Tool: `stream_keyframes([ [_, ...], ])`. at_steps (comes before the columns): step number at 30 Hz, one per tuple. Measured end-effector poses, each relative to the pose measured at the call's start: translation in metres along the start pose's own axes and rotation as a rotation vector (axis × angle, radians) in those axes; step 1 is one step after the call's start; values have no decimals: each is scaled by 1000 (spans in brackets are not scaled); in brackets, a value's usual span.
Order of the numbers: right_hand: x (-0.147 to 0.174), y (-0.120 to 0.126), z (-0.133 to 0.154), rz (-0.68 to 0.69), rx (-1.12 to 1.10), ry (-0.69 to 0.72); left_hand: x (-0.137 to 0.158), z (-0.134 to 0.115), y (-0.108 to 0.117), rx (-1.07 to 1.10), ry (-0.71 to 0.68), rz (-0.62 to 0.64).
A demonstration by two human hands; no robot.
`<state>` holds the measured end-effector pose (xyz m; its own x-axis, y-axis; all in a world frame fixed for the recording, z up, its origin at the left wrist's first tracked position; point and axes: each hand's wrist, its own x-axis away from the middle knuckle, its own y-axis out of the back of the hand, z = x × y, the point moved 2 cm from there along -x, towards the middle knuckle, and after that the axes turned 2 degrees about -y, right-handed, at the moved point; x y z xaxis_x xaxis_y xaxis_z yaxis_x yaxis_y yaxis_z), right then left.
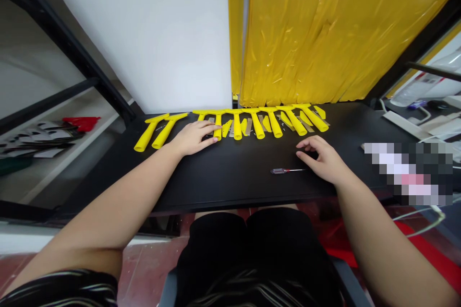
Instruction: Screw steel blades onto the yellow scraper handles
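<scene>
Several yellow plastic T-shaped handles, perhaps scrapers or squeegees (276, 127), lie in a row along the back of the black table (230, 172). My left hand (192, 138) lies palm down, thumb and fingers stretched out over one yellow handle (218, 124) and apparently touching its lower part. My right hand (320, 157) rests at the right, thumb and fingers curved but apart, with nothing visible in it. Just left of it lies a small screwdriver (279, 171) with a clear handle, its shaft pointing toward that hand. Yellow flat pieces (226, 127) and thin grey plates (248, 126) lie among the handles.
A white panel (162, 33) and a yellow plastic sheet (324, 33) stand behind the table. The left shelf (68, 158) bears a red piece (84, 123) and stacked flat parts. At right are a plastic bottle (414, 88), cables and a pixelated patch.
</scene>
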<state>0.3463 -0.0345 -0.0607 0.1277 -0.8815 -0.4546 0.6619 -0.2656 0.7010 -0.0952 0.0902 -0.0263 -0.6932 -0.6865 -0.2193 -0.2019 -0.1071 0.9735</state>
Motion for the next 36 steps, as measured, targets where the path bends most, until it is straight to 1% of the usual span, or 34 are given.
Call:
stream_keyframes([
  [7,0,0,-1,-2,10,4,1,-1,0,8,5,-6],
  [14,0,0,0,7,6,-17,2,-2,0,65,10,-24],
  [22,0,0,0,13,1,-11,5,2,2,65,54,-51],
  [32,0,-1,0,12,3,-4,6,7,-2,95,38,-48],
  [36,1,0,0,11,-1,4,6,2,4,83,32,-57],
])
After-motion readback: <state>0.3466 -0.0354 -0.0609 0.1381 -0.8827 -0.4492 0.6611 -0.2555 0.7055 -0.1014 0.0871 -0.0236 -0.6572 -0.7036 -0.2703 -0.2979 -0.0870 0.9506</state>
